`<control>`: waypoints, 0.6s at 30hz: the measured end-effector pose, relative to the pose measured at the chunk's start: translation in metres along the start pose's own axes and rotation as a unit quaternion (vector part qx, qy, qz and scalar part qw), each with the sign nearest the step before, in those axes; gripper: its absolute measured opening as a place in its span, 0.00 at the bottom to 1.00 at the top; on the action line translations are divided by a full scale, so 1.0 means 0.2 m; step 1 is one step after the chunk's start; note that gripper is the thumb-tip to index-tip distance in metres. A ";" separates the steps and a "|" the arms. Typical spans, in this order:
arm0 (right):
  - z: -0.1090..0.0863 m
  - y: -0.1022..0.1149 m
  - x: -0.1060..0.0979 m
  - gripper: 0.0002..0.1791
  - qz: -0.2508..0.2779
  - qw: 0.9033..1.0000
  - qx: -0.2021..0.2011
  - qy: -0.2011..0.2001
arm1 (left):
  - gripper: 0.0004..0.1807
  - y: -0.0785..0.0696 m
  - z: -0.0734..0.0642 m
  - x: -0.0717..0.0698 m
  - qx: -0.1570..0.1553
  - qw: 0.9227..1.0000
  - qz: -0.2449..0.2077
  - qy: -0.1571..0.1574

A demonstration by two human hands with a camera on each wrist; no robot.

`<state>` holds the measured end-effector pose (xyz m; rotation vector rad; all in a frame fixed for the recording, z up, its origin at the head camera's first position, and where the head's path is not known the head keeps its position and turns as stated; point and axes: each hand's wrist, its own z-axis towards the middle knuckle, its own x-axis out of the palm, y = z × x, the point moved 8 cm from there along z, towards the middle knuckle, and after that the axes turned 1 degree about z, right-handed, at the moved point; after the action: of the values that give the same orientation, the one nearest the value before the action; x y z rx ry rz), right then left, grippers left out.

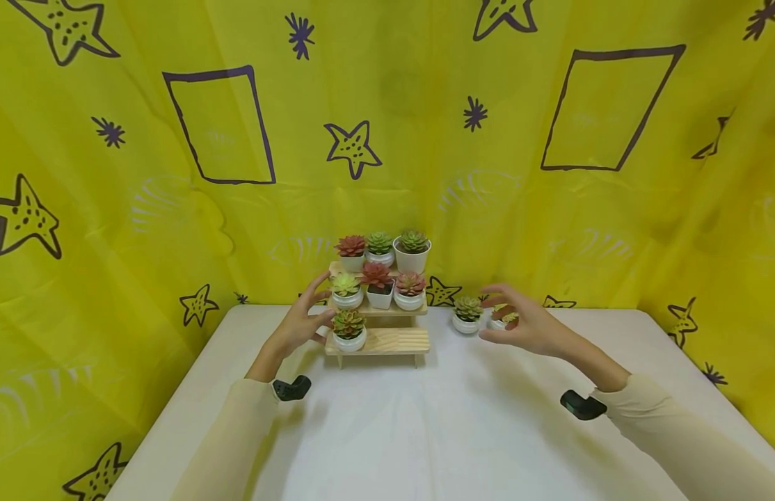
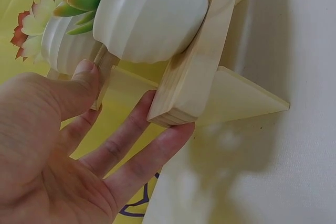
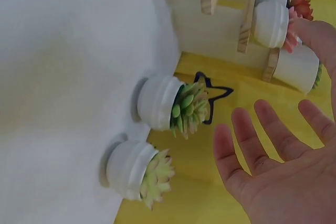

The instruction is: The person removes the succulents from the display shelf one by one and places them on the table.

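My left hand [image 1: 296, 323] grips the left end of a three-tier wooden plant stand [image 1: 396, 339]. In the left wrist view, the thumb [image 2: 86, 74] lies at the end of the middle shelf and two fingertips touch the lowest shelf [image 2: 181, 93]. A green-and-orange succulent in a white pot [image 1: 350, 341] sits at the left of the lowest tier. My right hand [image 1: 522, 321] is held in the air, fingers spread and holding nothing. Near it on the table stand a green potted succulent [image 3: 157, 103] and a pale yellow-green one [image 3: 128, 169], partly hidden by this hand in the head view.
The middle tier carries a yellow-green succulent [image 1: 346, 292], a dark red one [image 1: 378, 285] and a pink one [image 1: 410, 292]. Three more potted succulents line the top tier, including a green one [image 1: 412, 254] at right. A yellow patterned curtain [image 1: 387, 104] surrounds the white table [image 1: 375, 431].
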<state>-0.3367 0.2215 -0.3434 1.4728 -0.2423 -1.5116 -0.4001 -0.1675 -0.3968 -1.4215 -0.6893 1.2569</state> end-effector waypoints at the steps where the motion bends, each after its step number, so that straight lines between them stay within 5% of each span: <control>1: 0.01 0.01 0.01 0.39 0.003 1.000 -0.002 0.001 | 0.45 0.00 0.00 0.00 0.001 1.000 0.001 0.001; 18: 0.12 0.16 0.26 0.34 0.025 0.999 -0.043 0.011 | 0.44 -0.01 0.00 0.00 0.001 1.000 0.004 -0.004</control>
<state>-0.3315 0.1564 -0.3492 1.4052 -0.1979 -1.4478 -0.3996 -0.1669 -0.3957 -1.4200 -0.6886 1.2703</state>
